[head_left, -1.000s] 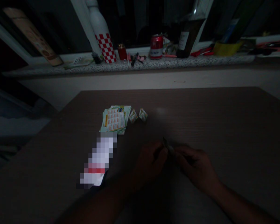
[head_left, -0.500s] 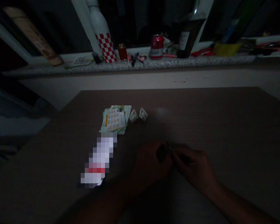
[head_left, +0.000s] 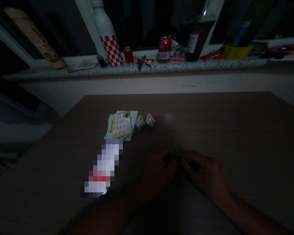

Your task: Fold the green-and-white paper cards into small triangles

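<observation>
Over the near middle of the table, my left hand and my right hand meet, both with fingers closed in a pinch. Between their fingertips is a small folded piece of paper, dark and mostly hidden by the fingers. Farther back lie two small folded paper shapes, side by side, with coloured print on them. Just left of these is a loose stack of printed paper slips, pale green with orange print.
A bright pixelated phone-like object lies left of my left hand. Along the granite windowsill stand a checkered bottle, a red can, a jar, a dark labelled container and a yellow holder.
My left hand has shifted slightly, and its fingertips sit closer to the right ones. The folded paper has tilted and shows less above the fingers. Things on the table have stayed put.
</observation>
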The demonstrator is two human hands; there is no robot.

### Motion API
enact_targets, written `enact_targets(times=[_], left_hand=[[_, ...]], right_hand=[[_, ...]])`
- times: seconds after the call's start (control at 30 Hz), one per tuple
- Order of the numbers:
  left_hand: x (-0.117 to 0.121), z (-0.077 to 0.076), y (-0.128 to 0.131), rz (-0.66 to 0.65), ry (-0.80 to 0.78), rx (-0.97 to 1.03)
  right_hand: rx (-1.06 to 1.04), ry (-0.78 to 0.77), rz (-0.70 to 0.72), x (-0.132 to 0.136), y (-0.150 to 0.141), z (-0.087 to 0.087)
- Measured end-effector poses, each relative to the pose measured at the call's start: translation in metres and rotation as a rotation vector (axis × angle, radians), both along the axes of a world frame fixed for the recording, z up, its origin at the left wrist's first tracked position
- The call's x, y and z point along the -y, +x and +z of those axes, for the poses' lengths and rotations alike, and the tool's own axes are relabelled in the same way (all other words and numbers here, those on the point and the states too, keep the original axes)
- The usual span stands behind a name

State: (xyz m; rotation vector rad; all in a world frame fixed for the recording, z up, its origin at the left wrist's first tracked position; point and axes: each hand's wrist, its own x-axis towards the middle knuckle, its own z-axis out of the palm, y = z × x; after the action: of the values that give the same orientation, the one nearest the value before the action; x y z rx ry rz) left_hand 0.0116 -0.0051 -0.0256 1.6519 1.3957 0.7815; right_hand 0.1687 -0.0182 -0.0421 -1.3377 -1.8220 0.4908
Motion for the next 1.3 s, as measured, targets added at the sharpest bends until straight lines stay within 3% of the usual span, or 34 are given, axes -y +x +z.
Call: enact_targets(times=[0.23, 0.4, 0.57, 0.7, 0.87, 1.3], left_hand=[[-0.002, 0.000, -0.003, 0.012, -0.170, 0.212], [-0.007, -0.006, -0.005, -0.019, -0.380, 0.493], [-0.011, -0.008, -0.009, 0.004, -0.472, 0.624], [-0.013, -0.009, -0.011, -0.017, -0.529, 0.686], [-0.013, -0.007, -0.010, -0.034, -0.570, 0.741], [-0.009, 0.004, -0.014, -0.124, -0.792, 0.919]], right_hand=[[-0.162, -0.180, 0.019, -0.002, -0.002, 0.000], [-0.261, -0.105, 0.021, 0.000, 0.000, 0.002], [-0.080, 0.145, 0.221, 0.002, 0.009, 0.008], [-0.012, 0.209, 0.276, -0.001, 0.012, 0.011], [0.018, 0.192, 0.329, -0.003, 0.011, 0.013], [0.154, 0.091, 0.312, 0.002, 0.006, 0.026]])
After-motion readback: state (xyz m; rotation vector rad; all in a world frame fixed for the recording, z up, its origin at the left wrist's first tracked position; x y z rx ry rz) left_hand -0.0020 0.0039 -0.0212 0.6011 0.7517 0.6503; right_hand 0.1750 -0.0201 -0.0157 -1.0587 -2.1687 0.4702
